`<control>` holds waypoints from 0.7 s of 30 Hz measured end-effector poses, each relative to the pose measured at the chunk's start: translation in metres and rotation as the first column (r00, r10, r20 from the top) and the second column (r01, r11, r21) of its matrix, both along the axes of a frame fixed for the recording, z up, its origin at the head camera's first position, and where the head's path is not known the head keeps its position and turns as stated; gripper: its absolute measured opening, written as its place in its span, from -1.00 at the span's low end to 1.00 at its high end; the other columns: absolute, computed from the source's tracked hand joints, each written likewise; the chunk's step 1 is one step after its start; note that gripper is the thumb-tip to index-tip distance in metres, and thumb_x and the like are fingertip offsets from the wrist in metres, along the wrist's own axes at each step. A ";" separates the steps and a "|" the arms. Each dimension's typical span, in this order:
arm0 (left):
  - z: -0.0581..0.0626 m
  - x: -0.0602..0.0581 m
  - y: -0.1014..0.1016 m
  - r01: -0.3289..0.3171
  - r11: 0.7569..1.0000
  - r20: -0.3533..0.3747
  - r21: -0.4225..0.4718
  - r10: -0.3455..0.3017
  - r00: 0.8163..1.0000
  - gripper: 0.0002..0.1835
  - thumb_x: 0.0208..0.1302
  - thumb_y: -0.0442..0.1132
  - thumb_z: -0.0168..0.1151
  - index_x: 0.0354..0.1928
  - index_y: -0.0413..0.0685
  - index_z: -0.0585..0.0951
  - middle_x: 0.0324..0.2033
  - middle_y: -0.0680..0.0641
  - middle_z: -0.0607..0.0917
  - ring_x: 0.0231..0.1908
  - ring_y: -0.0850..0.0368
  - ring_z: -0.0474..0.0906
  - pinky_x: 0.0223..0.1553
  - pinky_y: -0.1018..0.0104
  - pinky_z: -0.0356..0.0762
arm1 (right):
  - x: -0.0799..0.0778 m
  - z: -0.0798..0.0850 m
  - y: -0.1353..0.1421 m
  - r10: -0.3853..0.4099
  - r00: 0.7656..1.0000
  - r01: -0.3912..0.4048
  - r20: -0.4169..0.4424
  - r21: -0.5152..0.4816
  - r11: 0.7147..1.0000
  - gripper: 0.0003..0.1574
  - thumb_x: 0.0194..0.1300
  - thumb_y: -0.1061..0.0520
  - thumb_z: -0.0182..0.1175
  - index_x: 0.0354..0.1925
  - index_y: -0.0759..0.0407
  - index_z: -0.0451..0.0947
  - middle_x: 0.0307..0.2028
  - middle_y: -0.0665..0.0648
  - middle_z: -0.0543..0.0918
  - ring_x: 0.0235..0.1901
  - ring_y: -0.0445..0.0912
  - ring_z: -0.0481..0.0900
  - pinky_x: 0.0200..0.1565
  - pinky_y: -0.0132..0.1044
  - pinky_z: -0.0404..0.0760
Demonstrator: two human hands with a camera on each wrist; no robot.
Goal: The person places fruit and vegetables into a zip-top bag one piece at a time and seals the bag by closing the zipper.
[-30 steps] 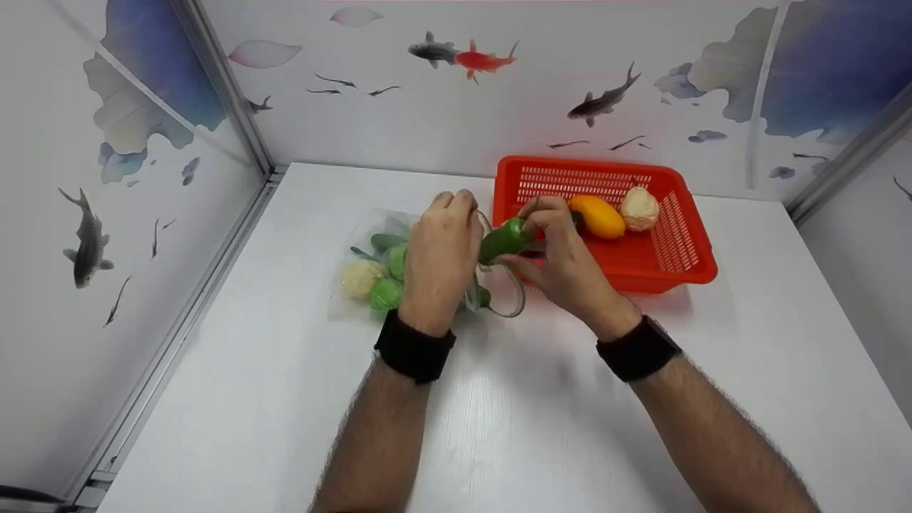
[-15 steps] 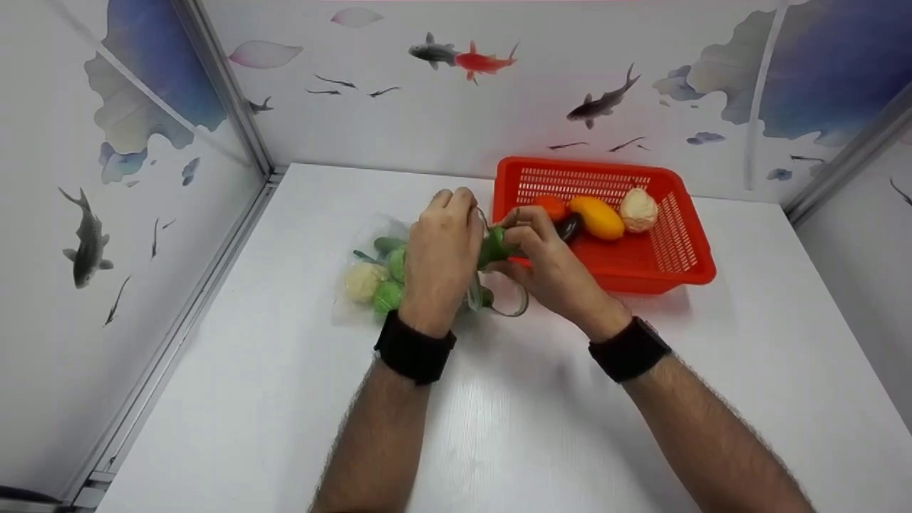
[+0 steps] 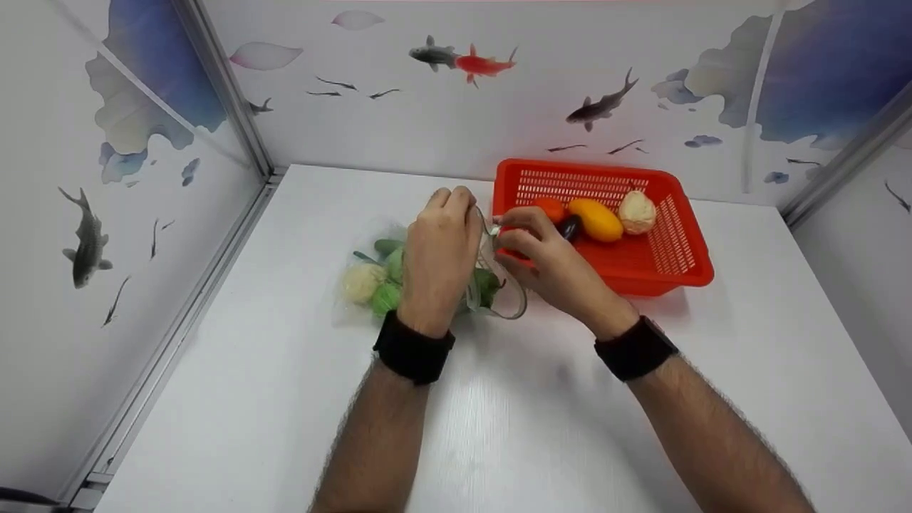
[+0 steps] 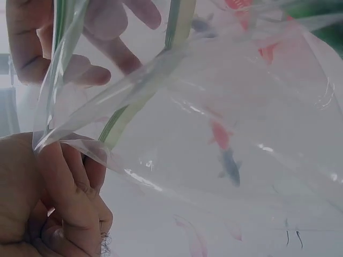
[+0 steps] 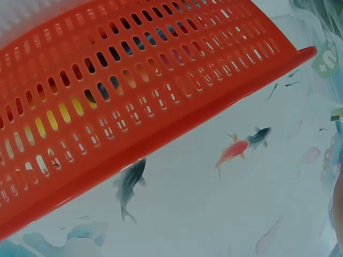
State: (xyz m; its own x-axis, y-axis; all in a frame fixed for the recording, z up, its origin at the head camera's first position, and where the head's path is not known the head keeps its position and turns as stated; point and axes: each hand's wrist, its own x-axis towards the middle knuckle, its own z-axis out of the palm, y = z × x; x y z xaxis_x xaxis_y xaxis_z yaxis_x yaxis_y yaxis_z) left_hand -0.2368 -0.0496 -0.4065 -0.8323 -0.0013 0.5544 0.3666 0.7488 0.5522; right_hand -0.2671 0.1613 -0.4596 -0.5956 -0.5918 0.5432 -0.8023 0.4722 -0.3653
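A clear zip bag [image 3: 520, 303] lies on the table with its mouth towards the right. My left hand [image 3: 442, 256] grips the bag's upper edge; its curled fingers [image 4: 80, 187] show beside the film in the left wrist view. At the mouth is my right hand [image 3: 552, 263], fingers bent loosely and apart, with no vegetable between them. Through the film in the left wrist view those fingers [image 4: 107, 21] look spread. A green pepper [image 3: 488, 286] sits just inside the mouth. Deeper in the bag are a cauliflower-like piece [image 3: 362, 282], a green cabbage-like piece [image 3: 386, 299] and a cucumber-like piece [image 3: 388, 246].
A red basket [image 3: 695, 249] stands at the back right, close behind my right hand. In it lie a yellow vegetable [image 3: 597, 219], a dark eggplant [image 3: 569, 228], an orange-red piece [image 3: 550, 208] and a whitish bulb [image 3: 637, 211]. The patterned wall [image 3: 399, 135] rises behind the table.
My right hand has moved the green pepper leftwards into the bag's mouth and let it go, then drawn back slightly right. My left hand has stayed on the bag's edge.
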 end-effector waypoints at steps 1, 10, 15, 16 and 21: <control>0.000 0.000 0.000 -0.001 1.000 0.000 0.001 0.001 1.000 -0.85 0.76 -0.32 0.31 0.01 -0.26 0.80 -0.16 -0.25 0.83 -0.19 -0.10 0.88 -0.09 0.10 0.95 | -0.001 0.001 0.001 -0.011 1.000 0.011 0.011 -0.007 1.000 -0.63 0.56 0.29 0.52 0.23 0.22 0.68 0.42 0.33 0.57 0.43 0.25 0.70 0.34 0.05 0.90; 0.001 -0.001 0.001 -0.009 1.000 0.012 -0.008 0.009 1.000 -0.86 0.75 -0.33 0.33 0.04 -0.25 0.82 -0.14 -0.23 0.85 -0.15 -0.10 0.91 -0.03 0.10 0.97 | -0.014 0.011 0.019 -0.187 0.974 0.190 0.124 -0.010 0.982 -0.61 0.73 0.11 0.40 0.35 0.20 0.61 0.47 0.30 0.58 0.38 0.24 0.71 0.44 0.12 0.84; 0.001 -0.001 0.001 -0.014 1.000 0.010 -0.008 0.015 1.000 -0.86 0.74 -0.33 0.34 0.04 -0.24 0.82 -0.14 -0.23 0.85 -0.16 -0.10 0.91 -0.03 0.10 0.97 | -0.024 0.015 0.030 -0.271 0.948 0.265 0.164 0.056 0.963 -0.50 0.76 0.04 0.38 0.48 0.16 0.60 0.57 0.27 0.54 0.46 0.26 0.68 0.55 0.20 0.75; 0.001 -0.001 0.001 -0.015 1.000 0.011 -0.007 0.015 1.000 -0.87 0.74 -0.33 0.34 0.04 -0.24 0.82 -0.14 -0.22 0.85 -0.16 -0.09 0.91 -0.02 0.11 0.97 | -0.027 0.015 0.033 -0.286 0.943 0.278 0.171 0.070 0.958 -0.48 0.77 0.02 0.38 0.51 0.15 0.60 0.59 0.27 0.53 0.47 0.26 0.69 0.57 0.22 0.73; 0.001 -0.001 0.002 -0.019 1.000 0.014 -0.010 0.019 1.000 -0.87 0.74 -0.33 0.34 0.04 -0.22 0.82 -0.14 -0.21 0.84 -0.16 -0.08 0.89 -0.01 0.11 0.97 | -0.039 0.014 0.044 -0.333 0.922 0.308 0.199 0.148 0.940 -0.40 0.79 -0.05 0.36 0.58 0.12 0.59 0.62 0.27 0.54 0.54 0.28 0.66 0.66 0.28 0.61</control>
State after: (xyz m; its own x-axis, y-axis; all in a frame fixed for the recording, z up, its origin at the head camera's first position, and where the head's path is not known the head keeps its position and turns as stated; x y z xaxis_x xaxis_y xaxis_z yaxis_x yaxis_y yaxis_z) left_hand -0.2375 -0.0473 -0.4057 -0.8398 -0.0114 0.5427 0.3449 0.7609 0.5496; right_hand -0.3063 0.2051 -0.4455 -0.8596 -0.3981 0.3204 -0.5075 0.7385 -0.4439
